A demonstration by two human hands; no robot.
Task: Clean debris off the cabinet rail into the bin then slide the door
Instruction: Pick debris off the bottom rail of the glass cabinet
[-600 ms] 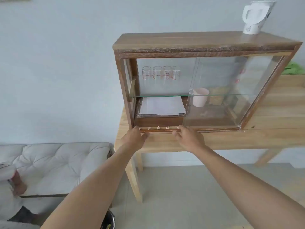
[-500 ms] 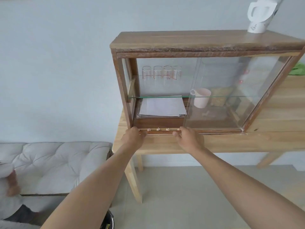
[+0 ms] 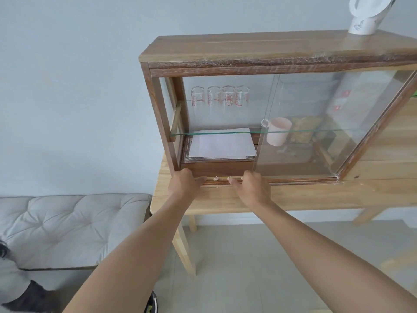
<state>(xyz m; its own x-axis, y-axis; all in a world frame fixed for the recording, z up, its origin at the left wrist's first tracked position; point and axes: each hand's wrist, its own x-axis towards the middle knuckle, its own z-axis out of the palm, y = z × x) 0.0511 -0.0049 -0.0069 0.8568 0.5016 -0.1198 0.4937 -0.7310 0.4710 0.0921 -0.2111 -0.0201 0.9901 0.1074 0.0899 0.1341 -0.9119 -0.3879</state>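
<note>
A wooden cabinet (image 3: 259,50) with glass sliding doors stands on a light wooden table (image 3: 316,195). Small pale bits of debris (image 3: 216,178) lie in the bottom rail (image 3: 293,179) at the open left half. My left hand (image 3: 184,184) rests at the rail's left end, fingers pointing right toward the debris. My right hand (image 3: 251,187) sits on the rail by the glass door's (image 3: 316,132) left edge, a fingertip close to another pale bit. Neither hand visibly holds anything. The dark rim of a bin (image 3: 152,301) shows between my forearms on the floor.
Inside are several measuring glasses (image 3: 220,97), a stack of papers (image 3: 222,143) and a pink cup (image 3: 278,131). A white jug (image 3: 370,13) stands on the cabinet top. A grey tufted sofa (image 3: 67,227) lies at the left.
Both hands have closed in along the rail toward each other; fewer debris bits show between them. The camera has shifted, so the cabinet sits further right.
</note>
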